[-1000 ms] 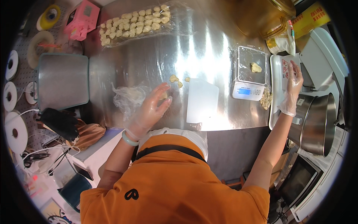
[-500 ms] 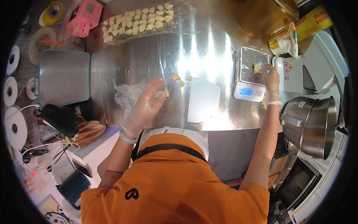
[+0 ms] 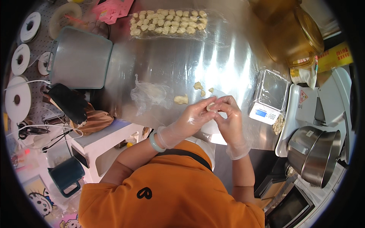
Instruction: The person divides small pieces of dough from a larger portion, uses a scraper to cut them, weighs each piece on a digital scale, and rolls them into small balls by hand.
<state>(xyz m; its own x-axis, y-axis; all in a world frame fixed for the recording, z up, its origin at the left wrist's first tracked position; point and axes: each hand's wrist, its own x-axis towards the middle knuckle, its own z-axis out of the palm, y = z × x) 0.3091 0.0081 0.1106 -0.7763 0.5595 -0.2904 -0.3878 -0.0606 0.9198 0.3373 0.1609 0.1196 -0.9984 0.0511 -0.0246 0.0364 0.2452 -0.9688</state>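
Left hand, right hand (both gloved), pinching dough piece between them

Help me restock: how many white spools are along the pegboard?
4: a top spool, a middle spool and a bottom spool down the far left, and a fourth spool right of the middle one, beside the grey panel, which may hide others.

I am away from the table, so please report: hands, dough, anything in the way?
Left hand and right hand together, pinching dough piece. Dough lump lies left of dough bits. White scraper partly hidden beneath hands.
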